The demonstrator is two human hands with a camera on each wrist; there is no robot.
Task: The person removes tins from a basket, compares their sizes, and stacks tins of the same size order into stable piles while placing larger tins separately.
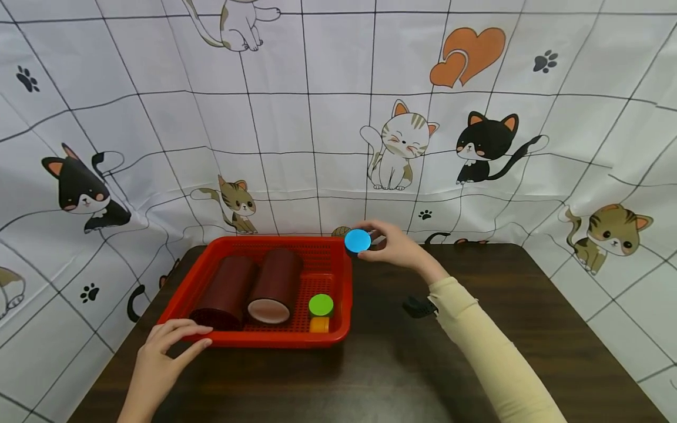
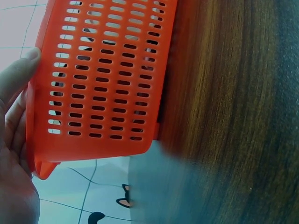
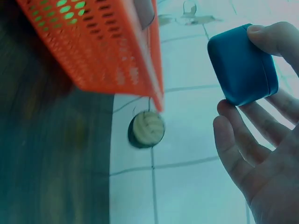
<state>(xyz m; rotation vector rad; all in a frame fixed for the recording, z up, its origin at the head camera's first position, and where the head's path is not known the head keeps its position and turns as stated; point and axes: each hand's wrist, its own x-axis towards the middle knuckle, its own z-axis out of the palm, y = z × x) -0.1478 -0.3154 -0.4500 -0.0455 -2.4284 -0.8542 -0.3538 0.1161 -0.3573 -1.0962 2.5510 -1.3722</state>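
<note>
A red plastic basket (image 1: 328, 337) with slotted walls sits on the table's left half. My left hand (image 1: 161, 355) grips its front left rim; in the left wrist view the thumb (image 2: 21, 74) lies along that rim. My right hand (image 1: 394, 245) pinches a small blue container (image 3: 243, 65) with rounded corners and a lid seam. It is held up by the basket's back right corner. Inside the basket lie two dark brown cylinders, the left one (image 1: 224, 291) and the right one (image 1: 277, 276), whose near end is pale. A green-topped piece (image 1: 321, 305) and a yellow-orange piece (image 1: 319, 325) lie to their right.
The dark wood table (image 1: 455, 364) reaches back to a white gridded cloth (image 1: 338, 117) printed with cats, paws and hearts. That cloth hangs close behind the basket and also runs along the left and right sides. A black object (image 1: 419, 307) shows at the right wrist.
</note>
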